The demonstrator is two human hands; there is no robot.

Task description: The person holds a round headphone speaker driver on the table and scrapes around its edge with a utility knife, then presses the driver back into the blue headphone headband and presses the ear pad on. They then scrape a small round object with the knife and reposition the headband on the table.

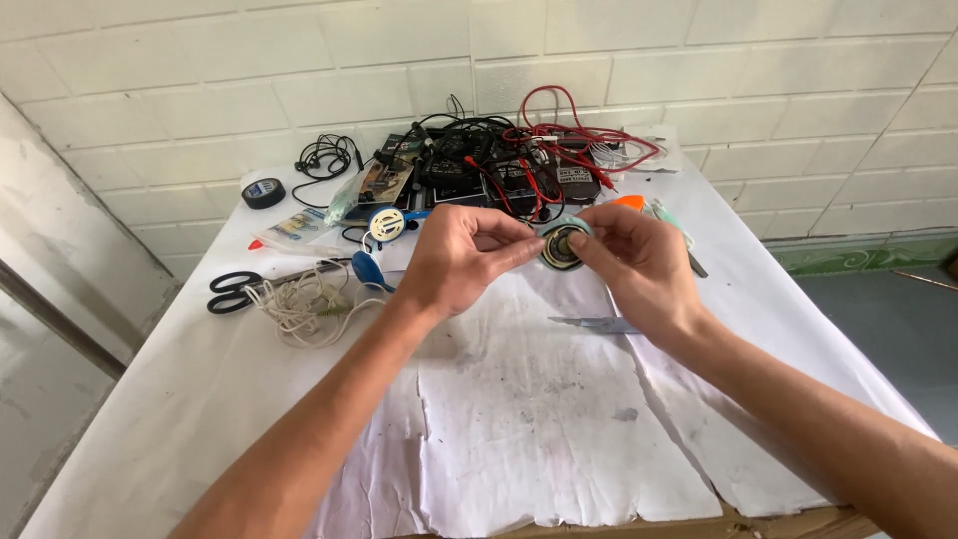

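A small round speaker-like part point(562, 246), dark with a metal centre and a pale green rim, hangs above the table between both hands. My left hand point(459, 258) pinches its left edge with thumb and fingers. My right hand point(639, 262) grips its right edge with the fingertips. Both forearms reach in from the bottom of the view.
White paper sheets cover the table point(519, 419). Black scissors point(235, 289), coiled white cord point(304, 304), a black tape roll point(263, 192), a small white fan-like part point(386, 224), a blade-like tool point(597, 324) and a pile of red and black wires point(519, 160) lie around.
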